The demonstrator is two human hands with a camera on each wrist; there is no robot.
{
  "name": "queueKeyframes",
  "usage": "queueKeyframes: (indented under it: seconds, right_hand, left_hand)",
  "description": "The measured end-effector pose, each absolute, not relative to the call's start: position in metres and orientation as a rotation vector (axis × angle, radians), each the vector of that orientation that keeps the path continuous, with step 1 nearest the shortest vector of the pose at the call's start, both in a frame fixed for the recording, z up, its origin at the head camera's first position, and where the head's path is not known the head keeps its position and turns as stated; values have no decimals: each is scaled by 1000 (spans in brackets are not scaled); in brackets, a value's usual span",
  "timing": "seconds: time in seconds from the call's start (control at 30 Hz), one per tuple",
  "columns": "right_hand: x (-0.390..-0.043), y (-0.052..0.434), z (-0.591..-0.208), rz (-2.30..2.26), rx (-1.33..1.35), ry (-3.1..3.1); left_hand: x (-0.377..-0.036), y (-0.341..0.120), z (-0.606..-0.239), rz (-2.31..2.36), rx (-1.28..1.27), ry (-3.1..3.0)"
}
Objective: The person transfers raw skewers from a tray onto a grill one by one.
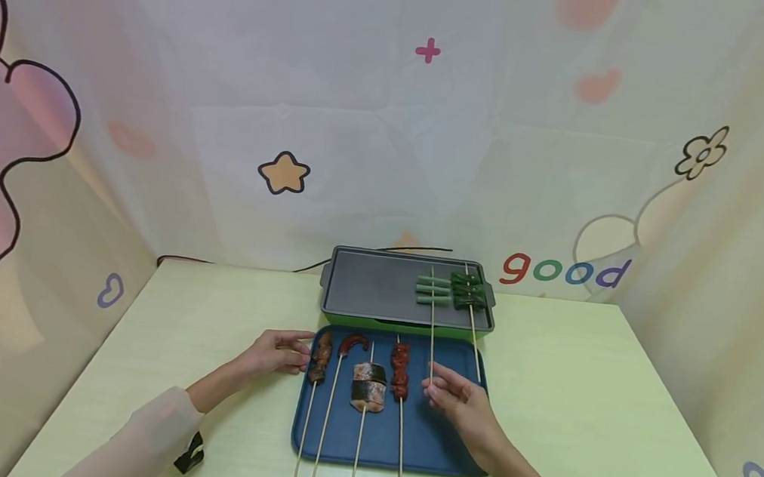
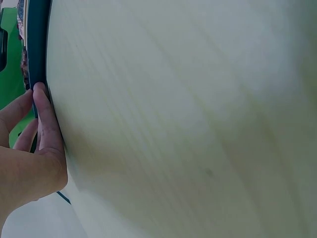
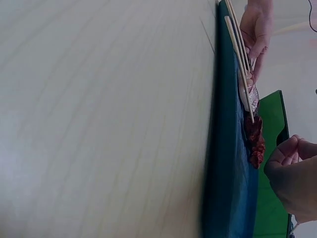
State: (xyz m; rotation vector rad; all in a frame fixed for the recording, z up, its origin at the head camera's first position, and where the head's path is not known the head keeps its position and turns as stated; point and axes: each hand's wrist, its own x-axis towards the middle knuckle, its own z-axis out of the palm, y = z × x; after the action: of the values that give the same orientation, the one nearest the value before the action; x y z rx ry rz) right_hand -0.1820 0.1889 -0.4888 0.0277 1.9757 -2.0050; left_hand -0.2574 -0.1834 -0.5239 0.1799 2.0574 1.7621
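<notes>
Our right hand [image 1: 459, 404] pinches a green skewer's [image 1: 432, 326] near end, stick running away onto the grill [image 1: 378, 287]; our left hand [image 1: 273, 350], fingers straight, touches the blue tray's [image 1: 431, 455] edge.

Staged tabletop booth: cartoon-print backdrop [image 1: 392, 118], electric griddle [image 1: 384, 288].

Bare hands, pale sheer sleeves [image 1: 154, 431], both arms.

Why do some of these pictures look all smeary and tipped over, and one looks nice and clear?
Head view: evenly lit, sharp, soft shadows under the blue tray and both hands, walls bent at the edges. Left wrist view: turned sideways, the table a smeared blur, only the left hand fairly clear. Right wrist view: also sideways, the table blurred, the right hand dark against the bright background.
</notes>
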Motion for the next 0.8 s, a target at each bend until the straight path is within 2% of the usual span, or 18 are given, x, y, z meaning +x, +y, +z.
queueKeyframes:
  seconds: [0.8]
  right_hand:
    - [-183, 184, -486, -2127, 166, 1924]
  left_hand:
    - [-256, -181, -523, 1780, 182, 2043]
